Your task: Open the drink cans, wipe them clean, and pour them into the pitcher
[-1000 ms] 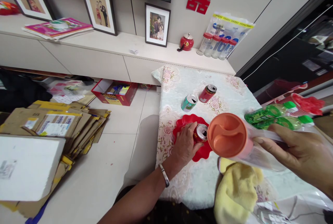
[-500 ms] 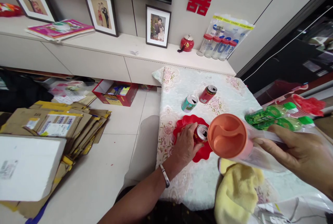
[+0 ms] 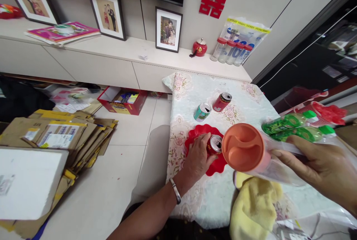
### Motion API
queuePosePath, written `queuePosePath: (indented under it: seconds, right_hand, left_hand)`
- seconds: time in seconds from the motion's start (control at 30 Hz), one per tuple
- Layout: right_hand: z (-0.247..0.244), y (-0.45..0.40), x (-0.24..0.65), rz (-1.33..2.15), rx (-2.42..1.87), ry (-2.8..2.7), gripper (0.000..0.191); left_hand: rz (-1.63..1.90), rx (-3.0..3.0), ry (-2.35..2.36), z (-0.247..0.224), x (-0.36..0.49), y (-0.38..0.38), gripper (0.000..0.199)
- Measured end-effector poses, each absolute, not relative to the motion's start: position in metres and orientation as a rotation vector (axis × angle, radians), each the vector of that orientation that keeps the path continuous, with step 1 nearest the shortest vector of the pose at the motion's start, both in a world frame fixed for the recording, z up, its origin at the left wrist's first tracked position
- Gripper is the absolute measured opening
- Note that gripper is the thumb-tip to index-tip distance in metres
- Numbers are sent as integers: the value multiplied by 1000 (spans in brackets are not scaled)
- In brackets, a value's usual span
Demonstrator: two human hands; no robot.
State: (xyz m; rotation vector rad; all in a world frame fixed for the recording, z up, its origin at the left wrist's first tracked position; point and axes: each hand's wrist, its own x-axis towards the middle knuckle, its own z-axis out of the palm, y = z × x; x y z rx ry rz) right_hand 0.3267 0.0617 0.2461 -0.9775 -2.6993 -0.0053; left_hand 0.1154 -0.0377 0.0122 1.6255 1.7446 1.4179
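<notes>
Left grip [image 3: 198,156] clamped on red can [image 3: 213,147], right grip [image 3: 320,164] clamped on pitcher [image 3: 275,165], rims close

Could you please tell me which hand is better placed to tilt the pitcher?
Probably the right hand: it grips the pitcher by its handle, the orange top tipped toward the red can. The left hand holds that can over the red tray.

Red lidded jar [image 3: 199,49] on ledge [image 3: 131,49], near framed photo [image 3: 169,29]; cardboard [image 3: 23,125] on floor [image 3: 111,191].
</notes>
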Motion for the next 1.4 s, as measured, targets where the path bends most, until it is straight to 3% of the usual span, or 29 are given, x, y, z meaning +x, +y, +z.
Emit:
queuePosePath:
  seconds: [1.4]
  right_hand:
    - [250,60,324,10,-1032,-2716,53]
  left_hand:
    - [1403,1629,1746,14,115,-38,84]
